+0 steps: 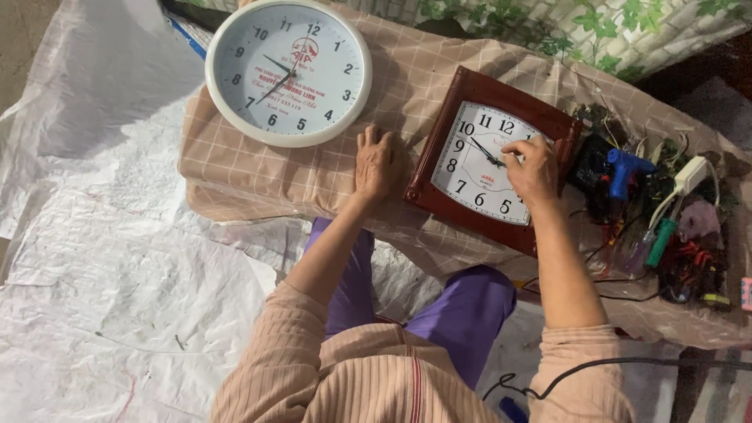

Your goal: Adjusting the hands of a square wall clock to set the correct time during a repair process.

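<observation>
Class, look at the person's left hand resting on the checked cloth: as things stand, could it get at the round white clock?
Probably yes. The left hand lies flat on the cloth just below the round clock, holding nothing, with only bare cloth between them.

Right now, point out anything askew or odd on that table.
The brown-framed clock lies tilted on the checked cloth, right hand on its face. Tools and wires lie tangled at the right end.
</observation>
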